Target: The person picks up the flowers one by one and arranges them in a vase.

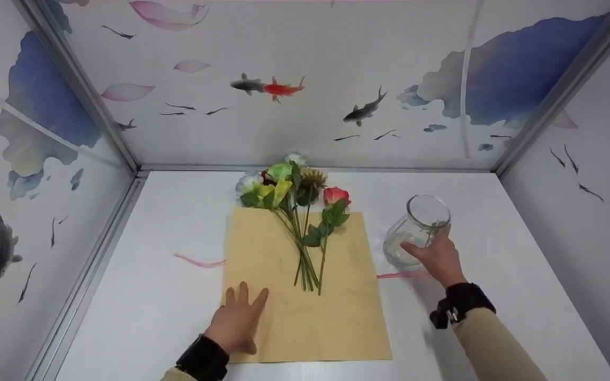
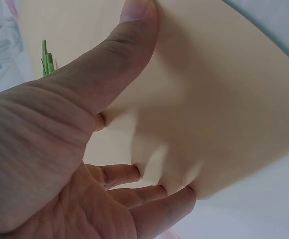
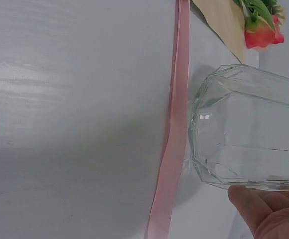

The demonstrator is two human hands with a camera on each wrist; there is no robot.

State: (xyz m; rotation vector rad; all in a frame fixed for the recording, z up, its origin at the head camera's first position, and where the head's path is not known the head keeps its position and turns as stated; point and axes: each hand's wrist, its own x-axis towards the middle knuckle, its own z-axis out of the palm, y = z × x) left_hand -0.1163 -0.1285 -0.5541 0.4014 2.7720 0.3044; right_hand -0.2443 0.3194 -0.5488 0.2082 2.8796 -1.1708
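Vase [image 1: 397, 246], one, in right fingers [image 1: 442, 239]; one paper [image 1: 326, 328] under left fingers [image 1: 243, 294].

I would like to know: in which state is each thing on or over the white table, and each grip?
Clear faceted glass vase: empty, held, mouth uncovered.
Brown rectangular paper sheet: unfolded, slightly wrinkled.
Multicoloured flowers with green stems: no tie showing, stems on the sheet.
Flat pink ribbon: no knot showing, visible past both sides of the sheet.
Left bare-hand grip: fingers spread, touching the sheet.
Right bare-hand grip: holding the vase.
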